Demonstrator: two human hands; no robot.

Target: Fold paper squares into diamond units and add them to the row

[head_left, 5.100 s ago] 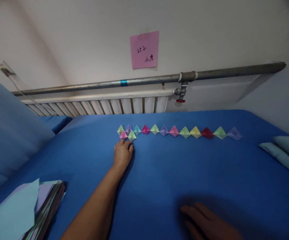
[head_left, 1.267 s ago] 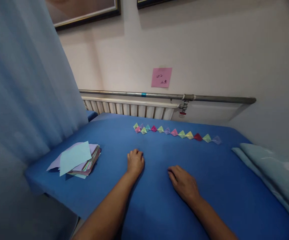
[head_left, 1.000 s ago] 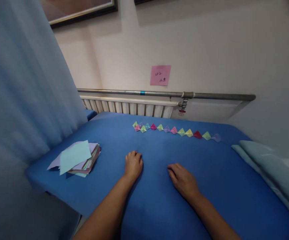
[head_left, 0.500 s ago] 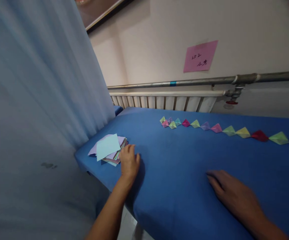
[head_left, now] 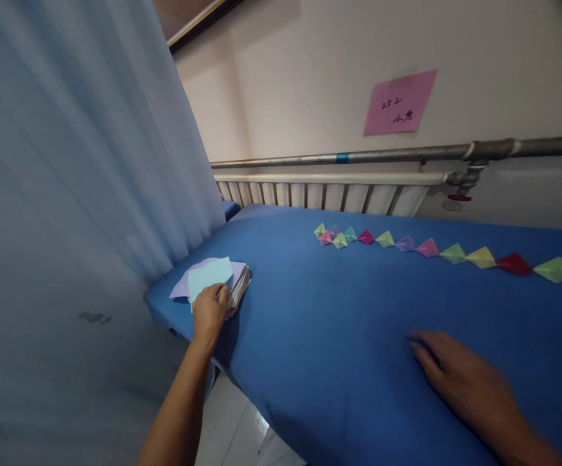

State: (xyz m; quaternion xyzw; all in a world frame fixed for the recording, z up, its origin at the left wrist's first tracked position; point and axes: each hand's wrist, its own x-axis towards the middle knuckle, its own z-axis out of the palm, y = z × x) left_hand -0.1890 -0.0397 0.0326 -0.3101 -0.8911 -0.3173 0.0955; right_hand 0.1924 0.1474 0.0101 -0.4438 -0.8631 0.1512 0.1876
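Note:
My left hand point(head_left: 209, 313) rests on the near edge of a stack of coloured paper sheets point(head_left: 215, 279) at the left corner of the blue table point(head_left: 339, 323); its fingers curl onto the top light-blue sheet. Whether it grips the sheet is unclear. My right hand point(head_left: 460, 378) lies flat on the blue surface, fingers stretched out, holding nothing. A row of small folded paper shapes point(head_left: 407, 244) in several colours runs along the far side of the table.
A pale blue curtain point(head_left: 67, 162) hangs close on the left. A radiator point(head_left: 329, 194) and a metal pipe point(head_left: 407, 155) run along the wall behind the table, with a pink note point(head_left: 400, 102) above. The table's near-left corner drops to the floor point(head_left: 242, 433).
My left hand moved left from the middle of the table onto the paper stack. The view turned left. My right hand stayed flat on the table.

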